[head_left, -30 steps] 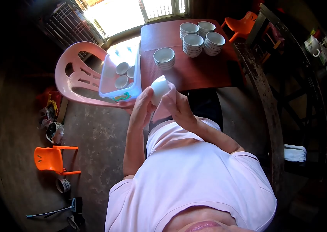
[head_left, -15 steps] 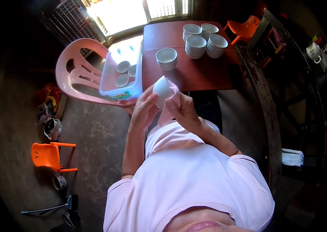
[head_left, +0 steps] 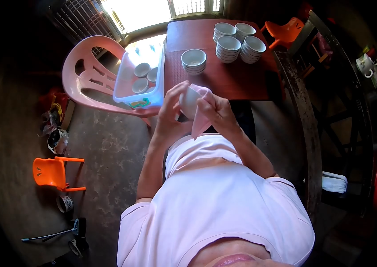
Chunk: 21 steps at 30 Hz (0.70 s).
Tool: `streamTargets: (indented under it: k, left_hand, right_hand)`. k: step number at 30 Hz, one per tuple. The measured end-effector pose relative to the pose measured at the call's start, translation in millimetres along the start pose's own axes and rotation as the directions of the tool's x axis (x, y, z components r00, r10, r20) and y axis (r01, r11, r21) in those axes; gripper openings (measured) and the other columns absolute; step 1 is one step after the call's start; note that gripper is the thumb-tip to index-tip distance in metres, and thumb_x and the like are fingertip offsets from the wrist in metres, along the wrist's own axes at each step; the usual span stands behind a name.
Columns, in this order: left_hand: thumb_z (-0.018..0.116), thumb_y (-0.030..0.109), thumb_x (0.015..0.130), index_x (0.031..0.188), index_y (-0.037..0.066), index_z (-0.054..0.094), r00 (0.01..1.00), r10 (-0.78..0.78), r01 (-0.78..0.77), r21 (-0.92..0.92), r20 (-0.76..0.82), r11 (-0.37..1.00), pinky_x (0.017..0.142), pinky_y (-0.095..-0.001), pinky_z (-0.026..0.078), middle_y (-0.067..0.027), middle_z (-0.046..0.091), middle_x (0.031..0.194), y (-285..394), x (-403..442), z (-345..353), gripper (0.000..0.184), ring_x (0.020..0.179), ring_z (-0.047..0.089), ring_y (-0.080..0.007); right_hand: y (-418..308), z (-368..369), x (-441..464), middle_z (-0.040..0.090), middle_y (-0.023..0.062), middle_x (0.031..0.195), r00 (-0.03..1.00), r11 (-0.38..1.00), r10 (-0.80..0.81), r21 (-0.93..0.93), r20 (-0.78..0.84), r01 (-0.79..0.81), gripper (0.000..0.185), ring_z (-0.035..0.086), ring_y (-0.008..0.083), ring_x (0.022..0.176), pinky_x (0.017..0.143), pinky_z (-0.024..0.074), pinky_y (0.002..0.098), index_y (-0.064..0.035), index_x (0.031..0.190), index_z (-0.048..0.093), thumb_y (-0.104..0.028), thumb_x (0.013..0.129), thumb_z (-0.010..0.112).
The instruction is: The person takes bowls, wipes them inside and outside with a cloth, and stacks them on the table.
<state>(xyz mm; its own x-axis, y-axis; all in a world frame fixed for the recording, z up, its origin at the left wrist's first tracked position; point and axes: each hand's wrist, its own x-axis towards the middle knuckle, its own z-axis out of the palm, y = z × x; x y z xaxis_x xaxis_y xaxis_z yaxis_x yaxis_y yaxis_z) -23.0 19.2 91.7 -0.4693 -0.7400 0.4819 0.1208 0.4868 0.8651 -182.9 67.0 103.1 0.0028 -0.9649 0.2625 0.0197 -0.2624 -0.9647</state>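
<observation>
Ahead at one o'clock lies a rectangular reddish-brown table (head_left: 242, 82). At ten, a translucent plastic tub (head_left: 152, 99) sits just beside its left edge. Tabletop shows between four stacks of white bowls (head_left: 229, 52) at one and a lone bowl stack (head_left: 193, 63) at twelve. Just short of the table's near edge, a smooth, rounded white bowl (head_left: 189, 103) is tilted, mouth toward two, a pink cloth (head_left: 201, 122) folded over its rim. The left hand (head_left: 169, 115) curves spread fingers round the bowl; the right hand (head_left: 224, 116) pinches the cloth, fingers closed.
</observation>
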Motion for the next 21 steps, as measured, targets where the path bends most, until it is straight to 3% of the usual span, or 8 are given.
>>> streamTargets:
  k: [1,5,7,10,16,18,20,21]
  left_hand:
    - [0.091,0.024,0.054,0.141,0.015,0.036,0.975,0.209,-0.22,0.466,0.078,0.857,0.104,-0.041,0.041,-0.0116,0.038,0.144,-1,0,-1,0.104,0.129,0.043,-0.0271]
    - [0.083,0.016,0.069,0.128,0.008,0.05,0.979,-0.05,-0.03,-0.381,-0.198,0.924,0.099,-0.0371,0.042,-0.0115,0.046,0.136,10,4,9,0.068,0.122,0.048,-0.0248]
    - [0.074,0.017,0.079,0.125,0.003,0.051,0.94,-0.329,0.304,-0.646,0.085,0.7,0.097,-0.0349,0.044,-0.0115,0.052,0.129,-8,-1,-17,0.053,0.117,0.053,-0.0214]
    - [0.059,0.016,0.093,0.12,-0.004,0.054,0.912,-0.129,0.408,-0.828,0.39,0.384,0.092,-0.0304,0.048,-0.0097,0.061,0.115,-29,-6,-27,0.034,0.108,0.058,-0.016]
    - [0.06,0.018,0.093,0.126,-0.003,0.048,0.905,-0.362,0.316,-0.923,0.224,0.219,0.095,-0.0336,0.048,-0.012,0.059,0.12,-25,-5,7,0.041,0.109,0.059,-0.0203]
    - [0.059,0.018,0.093,0.128,-0.002,0.045,0.894,-0.4,0.304,-0.929,0.201,0.212,0.097,-0.0351,0.048,-0.0134,0.058,0.122,-25,0,11,0.043,0.112,0.058,-0.0215]
    - [0.058,0.017,0.094,0.128,-0.002,0.045,0.895,-0.414,0.317,-0.891,0.168,0.324,0.098,-0.0359,0.047,-0.014,0.057,0.123,-23,9,12,0.042,0.114,0.057,-0.0215]
    - [0.06,0.012,0.091,0.13,-0.001,0.043,0.877,-0.434,0.391,-0.833,0.207,0.392,0.099,-0.0338,0.046,-0.0137,0.054,0.126,-37,9,11,0.044,0.116,0.055,-0.021]
  right_hand:
    - [-4,-2,2,0.06,0.0028,0.079,1.0,1.0,0.003,-0.007,0.014,-0.003,0.032,0.056,0.006,0.071,0.063,0.048,0.0233,-0.0018,0.104,0.058,-0.032,0.095,0.054]
    - [8,-11,8,0.061,0.0047,0.084,0.991,0.92,0.134,0.37,0.017,-0.131,0.038,0.059,0.0092,0.075,0.065,0.0501,0.0243,-0.0039,0.104,0.058,-0.04,0.093,0.056]
    - [8,-17,12,0.061,0.0062,0.087,0.977,0.798,0.184,0.564,0.108,-0.212,0.039,0.061,0.0113,0.074,0.066,0.0514,0.025,-0.0045,0.107,0.057,-0.041,0.093,0.056]
    - [4,-22,14,0.062,0.0083,0.09,0.951,0.667,0.271,0.684,0.146,-0.295,0.037,0.064,0.0145,0.078,0.067,0.0542,0.029,-0.0058,0.108,0.056,-0.04,0.092,0.056]
    - [27,-54,34,0.061,0.0088,0.093,0.999,0.619,0.032,0.785,0.007,-0.025,0.029,0.064,0.0161,0.082,0.066,0.0561,0.0313,-0.0079,0.104,0.056,-0.035,0.095,0.052]
    - [20,-61,24,0.064,0.0112,0.099,0.883,0.932,0.036,0.335,-0.468,0.139,0.03,0.067,0.0209,0.087,0.073,0.0568,0.0329,-0.0037,0.108,0.056,-0.03,0.094,0.052]
    - [10,-69,4,0.064,0.0146,0.103,0.969,0.962,-0.085,-0.272,-0.234,0.019,0.031,0.067,0.0277,0.09,0.078,0.0557,0.0346,-0.002,0.108,0.057,-0.026,0.089,0.057]
    - [12,-58,11,0.062,0.0175,0.11,0.852,0.59,-0.523,-0.708,0.03,0.388,0.028,0.064,0.0356,0.098,0.084,0.0533,0.0381,-0.0025,0.105,0.06,-0.022,0.085,0.06]
